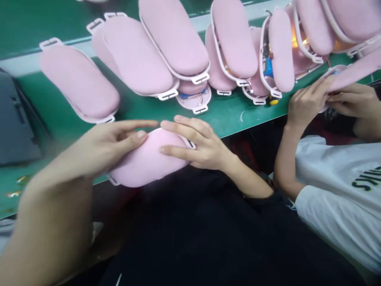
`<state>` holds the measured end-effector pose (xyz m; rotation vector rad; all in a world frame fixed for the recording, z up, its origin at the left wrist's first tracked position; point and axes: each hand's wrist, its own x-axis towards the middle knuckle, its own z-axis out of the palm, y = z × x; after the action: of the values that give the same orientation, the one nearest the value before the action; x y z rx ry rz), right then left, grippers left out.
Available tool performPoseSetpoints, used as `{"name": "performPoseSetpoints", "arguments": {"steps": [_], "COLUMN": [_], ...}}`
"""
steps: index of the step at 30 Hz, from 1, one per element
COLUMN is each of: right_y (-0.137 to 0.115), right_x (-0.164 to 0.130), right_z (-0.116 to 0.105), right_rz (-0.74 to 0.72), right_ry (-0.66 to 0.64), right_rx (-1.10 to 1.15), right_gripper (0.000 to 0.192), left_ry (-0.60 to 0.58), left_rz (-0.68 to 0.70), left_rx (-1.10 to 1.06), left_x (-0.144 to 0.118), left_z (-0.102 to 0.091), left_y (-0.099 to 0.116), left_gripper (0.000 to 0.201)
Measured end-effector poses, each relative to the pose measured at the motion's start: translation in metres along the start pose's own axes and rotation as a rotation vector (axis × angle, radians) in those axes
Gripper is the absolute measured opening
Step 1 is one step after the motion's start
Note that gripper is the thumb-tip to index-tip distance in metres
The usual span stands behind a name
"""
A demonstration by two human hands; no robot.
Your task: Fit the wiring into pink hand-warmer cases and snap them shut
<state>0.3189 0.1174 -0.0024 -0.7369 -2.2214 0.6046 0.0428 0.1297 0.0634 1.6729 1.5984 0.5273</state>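
A pink padded oval shell (149,163) with white strap loops at its ends is held at the front edge of the green table. My left hand (110,145) grips its left upper side, thumb lying on the pink surface. On the right end, my right hand (198,143) rests with fingers spread over the top, near a white loop. Both hands press on the one shell, whose underside is hidden.
Several similar pink shells (133,55) lie along the green table (226,119), some open with wires and blue parts inside. A grey case (18,119) stands at left. At right, a co-worker's hands (309,97) hold another pink piece (357,73).
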Motion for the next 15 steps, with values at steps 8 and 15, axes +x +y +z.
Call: {"name": "performPoseSetpoints", "arguments": {"steps": [8, 15], "right_y": [0.013, 0.003], "right_x": [0.012, 0.011], "right_z": [0.000, 0.018], "right_rz": [0.005, -0.044], "right_ry": [0.088, 0.365], "right_rx": [0.192, 0.222], "right_gripper": [0.039, 0.017], "left_ry": [0.188, 0.413], "left_rz": [0.586, 0.685], "left_rx": [0.294, 0.220], "left_x": [-0.048, -0.055], "left_z": [0.016, 0.051], "left_y": [0.002, -0.006], "left_gripper": [0.040, 0.044]}}
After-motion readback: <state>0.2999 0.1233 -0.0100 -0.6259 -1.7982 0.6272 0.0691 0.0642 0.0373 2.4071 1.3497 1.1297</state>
